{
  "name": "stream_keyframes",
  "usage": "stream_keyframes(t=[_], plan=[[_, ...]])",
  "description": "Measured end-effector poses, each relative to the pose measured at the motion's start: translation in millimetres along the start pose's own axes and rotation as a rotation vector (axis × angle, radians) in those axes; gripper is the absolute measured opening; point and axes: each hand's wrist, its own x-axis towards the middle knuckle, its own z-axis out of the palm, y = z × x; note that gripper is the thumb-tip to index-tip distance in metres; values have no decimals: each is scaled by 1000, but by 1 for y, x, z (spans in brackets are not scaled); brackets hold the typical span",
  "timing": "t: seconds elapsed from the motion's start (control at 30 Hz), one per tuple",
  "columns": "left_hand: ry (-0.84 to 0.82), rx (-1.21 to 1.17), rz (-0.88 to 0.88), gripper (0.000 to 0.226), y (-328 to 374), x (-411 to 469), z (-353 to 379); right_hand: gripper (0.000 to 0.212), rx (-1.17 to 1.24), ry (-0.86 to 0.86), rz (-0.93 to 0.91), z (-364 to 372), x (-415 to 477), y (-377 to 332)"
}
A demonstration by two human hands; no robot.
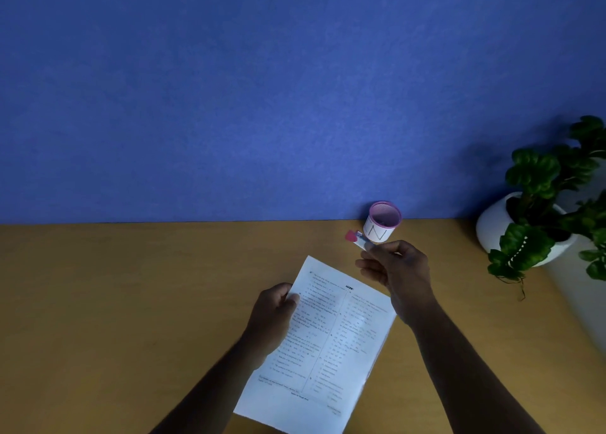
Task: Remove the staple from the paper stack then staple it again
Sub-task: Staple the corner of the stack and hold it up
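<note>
A stack of printed white paper [331, 332] is held above the wooden desk, tilted with its top pointing away and to the left. My left hand [273, 319] grips its left edge, thumb on the top sheet. My right hand [395, 269] is just past the stack's upper right corner, closed around a small stapler [355, 239] with a pink end and a metal body that sticks out up and to the left. No staple can be made out on the paper at this size.
A small white cup with a pink rim [382, 222] stands at the back of the desk [131, 302] against the blue wall, right behind the stapler. A potted green plant in a white pot [537, 217] fills the right side.
</note>
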Motion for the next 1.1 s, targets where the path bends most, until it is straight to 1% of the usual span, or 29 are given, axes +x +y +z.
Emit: stream_keyframes(t=[0.1,0.2,0.27,0.33,0.37,0.47,0.67,0.73,0.87,1.1], plan=[[33,20,-16,27,-4,3,-2,17,167,-3,100,-11,5,10],[67,38,-39,26,-8,5,-4,25,165,16,159,-27,12,25],[89,42,-68,26,-10,5,-6,25,116,57,187,-37,16,34],[123,41,-81,27,-13,7,-7,21,-32,125,180,-47,23,47],[142,42,-84,27,-13,7,-7,19,-149,173,151,-52,27,55],[185,30,-110,27,-14,7,-7,16,-599,311,44,-70,38,82],[234,14,-130,27,-12,5,-6,26,-1023,468,139,-88,51,126],[234,-1,-123,27,-12,3,-6,26,-1057,492,160,-90,53,134],[257,-39,-102,26,-17,2,-5,24,-1027,533,164,-92,53,143],[270,-89,-120,25,-20,0,-6,28,-1053,534,194,-91,50,154]])
